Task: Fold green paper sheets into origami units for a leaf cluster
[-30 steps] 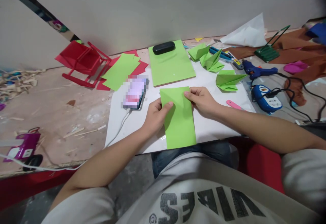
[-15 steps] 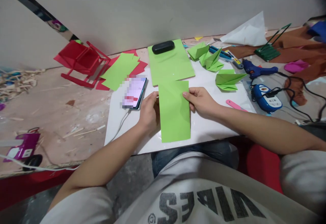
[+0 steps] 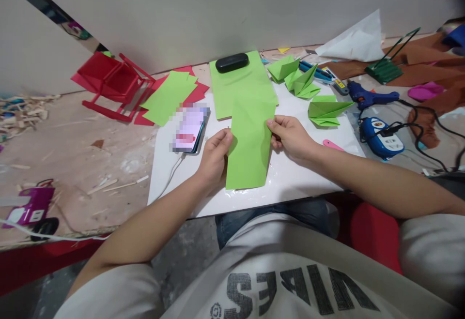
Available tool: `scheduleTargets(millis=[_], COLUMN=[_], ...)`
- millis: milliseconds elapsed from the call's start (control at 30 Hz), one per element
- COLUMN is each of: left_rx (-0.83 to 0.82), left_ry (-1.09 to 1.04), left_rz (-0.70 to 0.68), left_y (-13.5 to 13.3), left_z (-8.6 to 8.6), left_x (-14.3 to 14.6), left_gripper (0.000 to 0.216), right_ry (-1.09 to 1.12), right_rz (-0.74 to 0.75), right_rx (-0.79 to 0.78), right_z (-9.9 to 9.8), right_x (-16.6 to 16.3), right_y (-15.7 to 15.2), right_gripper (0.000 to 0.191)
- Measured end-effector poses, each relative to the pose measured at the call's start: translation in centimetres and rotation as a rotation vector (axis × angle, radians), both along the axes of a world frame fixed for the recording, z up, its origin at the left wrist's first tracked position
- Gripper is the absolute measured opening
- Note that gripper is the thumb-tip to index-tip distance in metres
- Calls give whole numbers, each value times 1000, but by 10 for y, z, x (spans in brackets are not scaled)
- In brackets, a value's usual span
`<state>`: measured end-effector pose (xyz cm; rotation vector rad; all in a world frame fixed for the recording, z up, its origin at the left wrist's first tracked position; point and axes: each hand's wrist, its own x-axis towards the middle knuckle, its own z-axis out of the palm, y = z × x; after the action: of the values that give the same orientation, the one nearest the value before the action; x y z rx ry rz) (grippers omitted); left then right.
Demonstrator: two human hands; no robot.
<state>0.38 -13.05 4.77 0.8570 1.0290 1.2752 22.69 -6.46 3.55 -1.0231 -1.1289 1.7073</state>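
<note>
A long green sheet of paper (image 3: 249, 152) is held between my two hands, its lower end over the white board (image 3: 174, 183). My left hand (image 3: 215, 154) pinches its left edge, thumb on top. On the opposite edge my right hand (image 3: 290, 134) grips it between thumb and fingers. The sheet's upper end overlaps a stack of green paper (image 3: 238, 89), on which lies a black case (image 3: 231, 62). Several folded green paper pieces (image 3: 329, 111) stand to the right. Left of my left hand is a phone (image 3: 191, 130) with a cable plugged in.
A red miniature chair (image 3: 112, 86) and loose green sheets (image 3: 170, 91) are at the left. On the right are a pink tool (image 3: 331, 144), a blue glue gun (image 3: 372, 95), a blue power socket (image 3: 381, 137) with cords, and a small green chair (image 3: 385, 69). Wood scraps (image 3: 23, 115) litter the far left.
The green sheet has tilted, its upper end shifting right and away over the stack, its lower end left. Both hands stay on its edges. The camera view has shifted slightly.
</note>
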Motion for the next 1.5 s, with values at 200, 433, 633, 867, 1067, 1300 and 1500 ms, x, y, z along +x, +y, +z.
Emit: scheduleTargets(millis=[200, 433, 633, 867, 1067, 1300, 1500], left_rx=[-70, -60, -88, -77, -7, -20, -39], left_ry=[32, 68, 25, 80, 190, 150, 116], left_rz=[-14, -3, -46, 30, 26, 170, 115], left_y=[1, 1, 0, 3, 2, 2, 2], left_z=[1, 1, 5, -1, 1, -4, -6], left_x=[1, -3, -1, -2, -2, 0, 3], left_gripper=[70, 62, 68, 65, 54, 56, 63], right_ry=[-17, -29, -27, -12, -21, -53, -73], right_rz=[-5, -13, -7, -11, 10, 172, 175], right_rx=[-2, -2, -9, -3, 60, 82, 88], right_z=[-4, -3, -3, -2, 1, 8, 6], right_x=[0, -1, -2, -2, -3, -5, -4], right_y=[0, -1, -1, -2, -6, -17, -16], right_gripper=[56, 55, 53, 51, 55, 70, 67])
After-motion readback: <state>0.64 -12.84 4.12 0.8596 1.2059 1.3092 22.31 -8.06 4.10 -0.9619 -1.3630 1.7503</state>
